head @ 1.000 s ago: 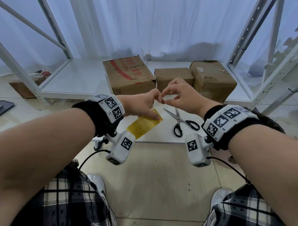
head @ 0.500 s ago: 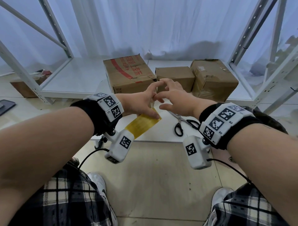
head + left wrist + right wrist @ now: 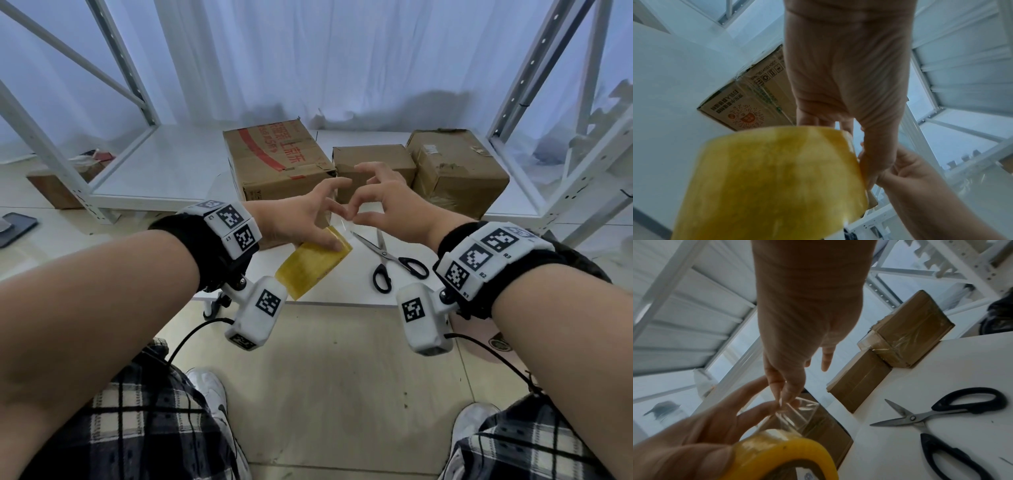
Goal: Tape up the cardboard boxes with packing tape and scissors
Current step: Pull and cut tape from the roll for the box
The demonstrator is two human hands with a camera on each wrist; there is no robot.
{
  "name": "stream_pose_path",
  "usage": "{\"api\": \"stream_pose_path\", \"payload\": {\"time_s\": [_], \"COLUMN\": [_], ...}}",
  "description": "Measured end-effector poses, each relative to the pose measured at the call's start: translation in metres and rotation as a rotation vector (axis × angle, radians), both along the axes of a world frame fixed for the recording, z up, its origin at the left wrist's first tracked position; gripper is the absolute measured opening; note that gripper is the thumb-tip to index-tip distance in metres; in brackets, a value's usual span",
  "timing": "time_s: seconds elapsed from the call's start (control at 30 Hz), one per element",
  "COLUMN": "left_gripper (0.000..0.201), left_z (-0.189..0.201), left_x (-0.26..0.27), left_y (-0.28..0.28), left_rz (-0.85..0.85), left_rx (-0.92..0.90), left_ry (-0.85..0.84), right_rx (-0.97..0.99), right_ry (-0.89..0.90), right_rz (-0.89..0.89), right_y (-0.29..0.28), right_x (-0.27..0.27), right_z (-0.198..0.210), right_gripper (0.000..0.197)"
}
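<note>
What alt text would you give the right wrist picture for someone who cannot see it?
A right hand pinches the clear free end of a yellow tape roll gripped by the left hand. Black-handled scissors lie open on a white table, with brown cardboard boxes beyond.

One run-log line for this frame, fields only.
left hand: holds yellow packing tape roll | right hand: pinches clear tape end | black-handled scissors: on white table, untouched

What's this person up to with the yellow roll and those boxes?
They are getting ready to tape boxes. The left hand holds a roll of packing tape, while the right hand pinches its clear free end. Scissors lie open on the white table, untouched. Three cardboard boxes wait behind.
</note>
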State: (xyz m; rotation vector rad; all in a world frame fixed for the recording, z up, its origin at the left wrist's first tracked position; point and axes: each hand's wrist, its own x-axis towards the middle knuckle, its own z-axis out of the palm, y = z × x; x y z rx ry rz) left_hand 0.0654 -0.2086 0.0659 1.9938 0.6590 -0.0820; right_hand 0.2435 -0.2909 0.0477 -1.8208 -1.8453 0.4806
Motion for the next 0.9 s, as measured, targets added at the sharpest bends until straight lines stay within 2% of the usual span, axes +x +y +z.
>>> {"api": "stream_pose_path", "payload": {"time_s": [0.1, 0.3, 0.47, 0.53, 0.63, 0.7, 0.8, 0.9], "left_gripper": [0.094, 0.086, 0.074, 0.067, 0.06, 0.063, 0.072, 0.069], "left_z": [0.001, 0.001, 0.006, 0.01, 0.009, 0.004, 0.002, -0.001], "left_x": [-0.003, -0.004, -0.007, -0.01, -0.012, -0.009, -0.004, -0.008], "left_y": [0.002, 0.0, -0.003, 0.002, 0.006, 0.005, 0.003, 0.006], "left_rz": [0.006, -0.044, -0.047, -0.016, 0.015, 0.022, 0.055, 0.062], "left_rx": [-0.032, -0.115, -0.183, -0.183, -0.146, -0.117, -0.129, -0.206], "left_ry": [-0.037, -0.071, -0.154, -0.191, -0.172, -0.159, -0.175, -0.117], "right_rx": [-0.015, -0.017, -0.077, -0.063, -0.028, 0.021, 0.102, 0.202], "right_ry": [0.131, 0.382, 0.845, 0.973, 1.003, 1.033, 1.067, 1.102], "right_rz": [-0.044, -0.099, -0.157, -0.197, -0.231, -0.269, -0.393, -0.556], "right_y": [-0.003, -0.01, -0.022, -0.026, -0.027, -0.022, -0.015, -0.016], "right_x": [0.009, 0.023, 0.034, 0.042, 0.045, 0.042, 0.043, 0.059], "right_z": [0.002, 0.003, 0.003, 0.001, 0.0, -0.004, -0.011, -0.011], "right_gripper": [0.017, 0.012, 0.01, 0.011, 0.011, 0.007, 0.009, 0.006]}}
